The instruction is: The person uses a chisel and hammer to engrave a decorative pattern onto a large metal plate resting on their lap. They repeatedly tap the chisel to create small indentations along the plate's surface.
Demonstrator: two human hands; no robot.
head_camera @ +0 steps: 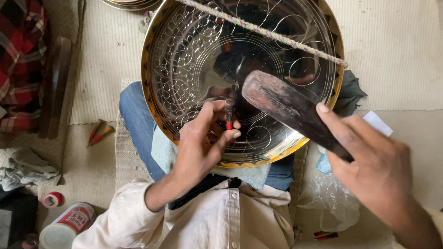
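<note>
Here, left hand (203, 140) pinched shut around small red-handled metal chisel (229, 114), tip on large round engraved brass tray (184, 55). Right hand (374, 161) clamped on dark wooden mallet (286, 103), head at two o'clock from chisel. Tray rests on lap, twelve o'clock from both hands.

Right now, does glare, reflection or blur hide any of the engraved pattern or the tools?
Head view: the metal tray mirrors a dark shape at its centre, masking engraving there, while bright sheen leaves the left side's circles clear. The wooden mallet in the right hand looks slightly soft; the chisel in the left hand is sharp.
</note>
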